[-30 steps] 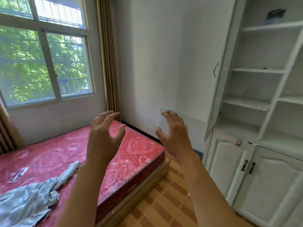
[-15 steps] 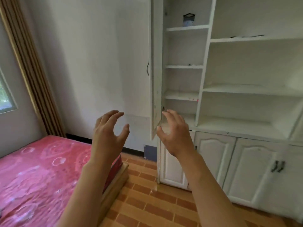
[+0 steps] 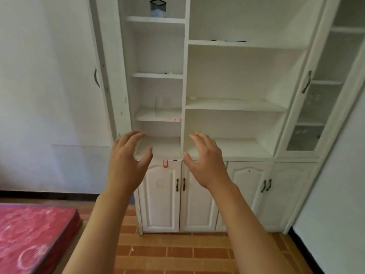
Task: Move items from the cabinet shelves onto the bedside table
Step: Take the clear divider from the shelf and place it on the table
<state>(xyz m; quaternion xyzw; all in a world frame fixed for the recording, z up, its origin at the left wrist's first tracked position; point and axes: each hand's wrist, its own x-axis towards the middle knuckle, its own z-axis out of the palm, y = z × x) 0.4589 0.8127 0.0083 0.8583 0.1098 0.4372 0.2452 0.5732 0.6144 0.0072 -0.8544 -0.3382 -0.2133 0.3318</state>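
While raised, hands (image 3: 166, 165) loosely curled, empty

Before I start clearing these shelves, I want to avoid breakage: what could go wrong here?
1. The dark-rimmed container sits on the top shelf, well above both the left hand and the right hand, so it may tip when reached for.
2. The open cabinet door juts out on the left and could be bumped.

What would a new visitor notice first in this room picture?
Two bare hands, the left hand and the right hand, are raised empty before a tall white cabinet. A small dark-rimmed container stands alone on the top left shelf. A red patterned mattress lies at the lower left.
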